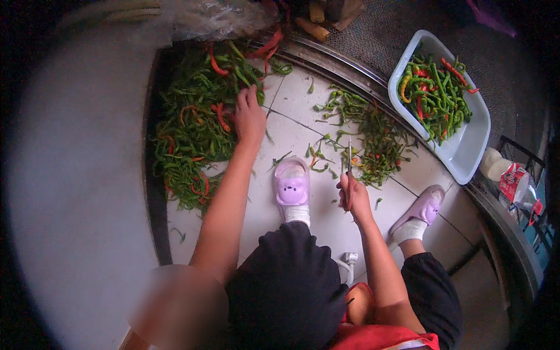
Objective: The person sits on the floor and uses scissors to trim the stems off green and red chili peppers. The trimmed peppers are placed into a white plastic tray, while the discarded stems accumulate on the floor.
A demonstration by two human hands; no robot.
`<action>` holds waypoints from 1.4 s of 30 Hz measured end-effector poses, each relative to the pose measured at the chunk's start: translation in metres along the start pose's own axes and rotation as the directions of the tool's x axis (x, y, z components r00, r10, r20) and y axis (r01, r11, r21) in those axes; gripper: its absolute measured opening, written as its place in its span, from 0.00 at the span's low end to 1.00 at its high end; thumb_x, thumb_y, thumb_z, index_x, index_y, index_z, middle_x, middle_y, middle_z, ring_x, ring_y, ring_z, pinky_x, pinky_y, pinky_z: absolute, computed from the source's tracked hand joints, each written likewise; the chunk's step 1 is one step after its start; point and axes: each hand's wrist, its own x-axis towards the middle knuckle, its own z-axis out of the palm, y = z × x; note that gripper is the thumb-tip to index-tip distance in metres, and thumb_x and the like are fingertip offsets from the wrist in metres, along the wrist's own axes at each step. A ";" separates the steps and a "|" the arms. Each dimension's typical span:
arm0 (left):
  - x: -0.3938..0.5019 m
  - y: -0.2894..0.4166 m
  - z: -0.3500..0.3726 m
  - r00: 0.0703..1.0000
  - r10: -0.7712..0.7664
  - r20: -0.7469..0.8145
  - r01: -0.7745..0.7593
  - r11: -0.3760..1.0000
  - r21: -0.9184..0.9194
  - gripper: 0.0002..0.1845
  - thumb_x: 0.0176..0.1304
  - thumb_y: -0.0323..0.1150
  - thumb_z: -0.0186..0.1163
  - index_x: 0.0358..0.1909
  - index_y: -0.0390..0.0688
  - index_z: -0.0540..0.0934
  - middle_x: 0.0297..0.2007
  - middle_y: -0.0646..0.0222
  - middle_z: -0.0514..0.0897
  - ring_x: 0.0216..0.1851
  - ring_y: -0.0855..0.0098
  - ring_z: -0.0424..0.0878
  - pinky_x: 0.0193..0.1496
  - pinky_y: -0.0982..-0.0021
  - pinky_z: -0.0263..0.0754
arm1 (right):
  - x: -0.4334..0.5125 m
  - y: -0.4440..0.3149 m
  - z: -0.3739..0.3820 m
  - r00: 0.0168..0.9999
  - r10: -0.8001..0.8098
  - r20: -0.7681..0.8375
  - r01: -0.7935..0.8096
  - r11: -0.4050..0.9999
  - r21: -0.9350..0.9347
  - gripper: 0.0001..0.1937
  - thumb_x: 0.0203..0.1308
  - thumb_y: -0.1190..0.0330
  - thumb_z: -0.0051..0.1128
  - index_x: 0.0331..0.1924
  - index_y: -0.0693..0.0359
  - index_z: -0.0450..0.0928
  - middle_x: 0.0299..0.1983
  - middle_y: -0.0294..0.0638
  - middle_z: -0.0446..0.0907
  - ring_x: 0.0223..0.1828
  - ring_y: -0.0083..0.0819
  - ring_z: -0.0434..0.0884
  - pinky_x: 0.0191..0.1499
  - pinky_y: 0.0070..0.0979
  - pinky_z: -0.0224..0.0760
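A big heap of green chili peppers (pixel 197 127), with some red ones among them, lies on the tiled floor at the left. At the heap's right edge is my left hand (pixel 250 116), its fingertips against the peppers; whether they grip one is not clear. My right hand (pixel 359 199) holds a pair of scissors (pixel 349 188) by the reddish-brown handles, blades pointing away from me and looking closed. Just beyond the scissors, cut pepper stems (pixel 378 148) and small bits are scattered in a pile. Green and red peppers (pixel 435 94) partly fill a pale plastic basin (pixel 468 159) at the right.
My feet in purple slippers (pixel 292 186) stand on either side of my right hand. A metal door track (pixel 332 57) crosses behind the stems. Beside the basin lies a plastic bottle (pixel 518 183) with a red label. A white plug (pixel 350 258) rests near my legs.
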 end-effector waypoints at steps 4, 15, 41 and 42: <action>-0.046 0.011 -0.021 0.997 0.007 -0.080 -0.042 0.896 -0.443 0.25 0.51 0.20 0.51 0.54 0.41 0.65 0.54 0.57 0.64 0.56 0.58 0.64 0.55 0.61 0.64 | 0.002 0.007 0.000 1.000 -0.007 0.015 0.007 1.000 0.010 0.25 0.54 0.46 0.51 0.27 0.66 0.72 0.13 0.32 0.66 0.13 0.18 0.67 0.17 0.17 0.62; -0.053 0.027 -0.013 0.969 0.188 -0.157 -0.238 0.876 -0.420 0.07 0.50 0.22 0.53 0.32 0.41 0.74 0.32 0.63 0.76 0.39 0.60 0.74 0.43 0.65 0.68 | 0.027 0.025 0.009 0.996 -0.069 -0.063 0.052 0.969 -0.243 0.25 0.56 0.47 0.49 0.25 0.66 0.72 0.11 0.32 0.66 0.10 0.19 0.66 0.15 0.17 0.58; -0.083 0.109 -0.042 0.751 0.306 0.586 -0.298 0.948 -0.112 0.15 0.55 0.38 0.53 0.41 0.40 0.68 0.28 0.52 0.79 0.32 0.50 0.77 0.34 0.53 0.69 | -0.040 -0.036 0.005 0.980 -0.148 0.137 0.201 0.745 -0.636 0.30 0.55 0.47 0.45 0.52 0.65 0.65 0.44 0.54 0.75 0.46 0.48 0.75 0.48 0.35 0.66; -0.086 0.108 -0.039 0.769 0.371 0.520 -0.363 0.924 -0.121 0.15 0.54 0.37 0.54 0.41 0.40 0.68 0.28 0.52 0.79 0.32 0.50 0.77 0.34 0.54 0.69 | -0.039 -0.024 0.007 0.938 -0.343 0.055 0.287 0.672 -0.683 0.24 0.55 0.48 0.50 0.40 0.65 0.70 0.28 0.50 0.77 0.27 0.40 0.77 0.34 0.28 0.68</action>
